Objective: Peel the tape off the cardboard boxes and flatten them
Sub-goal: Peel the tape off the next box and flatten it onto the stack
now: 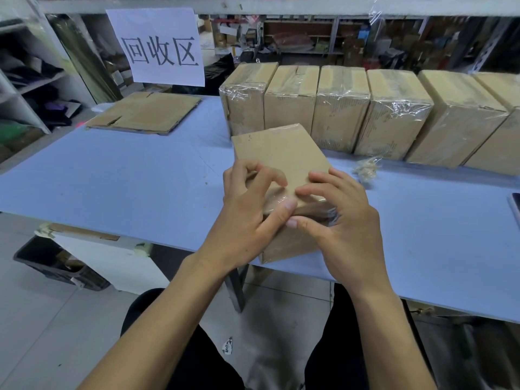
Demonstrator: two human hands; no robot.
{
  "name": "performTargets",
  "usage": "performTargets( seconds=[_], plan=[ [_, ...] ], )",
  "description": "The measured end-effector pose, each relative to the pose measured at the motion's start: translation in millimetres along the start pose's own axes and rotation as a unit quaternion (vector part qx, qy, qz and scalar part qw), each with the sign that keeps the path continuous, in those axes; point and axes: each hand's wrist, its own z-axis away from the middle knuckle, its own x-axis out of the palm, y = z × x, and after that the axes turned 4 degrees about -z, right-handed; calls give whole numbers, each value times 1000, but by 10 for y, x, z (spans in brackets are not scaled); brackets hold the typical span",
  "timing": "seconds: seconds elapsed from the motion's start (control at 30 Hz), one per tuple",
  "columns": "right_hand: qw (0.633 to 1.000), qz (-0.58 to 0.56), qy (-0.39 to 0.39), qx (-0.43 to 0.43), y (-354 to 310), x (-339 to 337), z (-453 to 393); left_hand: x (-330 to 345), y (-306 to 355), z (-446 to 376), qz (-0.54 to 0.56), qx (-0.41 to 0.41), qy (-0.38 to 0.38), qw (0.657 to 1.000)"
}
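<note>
Fingers (277, 180) of the left hand (247, 220) curled, tips picking at the near end of the top face of the cardboard box (281, 153); left thumb lies along the near top edge, on glossy clear tape (277, 199). Whether a tape end is actually pinched, cannot tell. Right hand (346, 220) curled round the box's near right corner, index finger flat on the top face, thumb under the near edge, steadying. Both hands touch the box; left is the one on the tape. Box stands at the near edge of the surface (112, 178), long axis running away from the person toward the far edge, so the tape band lies directly under the fingertips. Judged: lifted tape would peel away lengthwise. Beyond, a row of wrapped boxes (337, 108) along the far edge; flattened cardboard (146, 112) at far left corner.
</note>
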Motion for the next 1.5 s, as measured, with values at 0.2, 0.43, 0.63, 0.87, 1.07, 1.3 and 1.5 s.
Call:
performTargets(
  seconds=[0.2, 0.43, 0.63, 0.87, 1.07, 1.3, 1.5],
  plan=[
    [1000, 9, 0, -7, -8, -6, 3, 86, 2, -27, 21, -11, 50, 998],
    [1000, 28, -3, -3, -41, -10, -5, 135, 49, -69, 19, -12, 88, 996],
    [1000, 27, 3, 0, -26, 6, -2, 131, 63, -76, 1, -15, 78, 997],
    [1000, 28, 5, 8, -24, 36, -14, 182, 88, -69, 33, -22, 112, 993],
    [1000, 25, 7, 8, -40, 44, -34, 186, 88, -117, 16, -28, 119, 992],
    [999, 34, -4, 9, -40, 13, -50, 41, 75, -148, -27, -18, 15, 999],
    [999, 40, -12, 7, -32, 2, -46, -314, -3, -161, -61, 55, -35, 996]
  ],
)
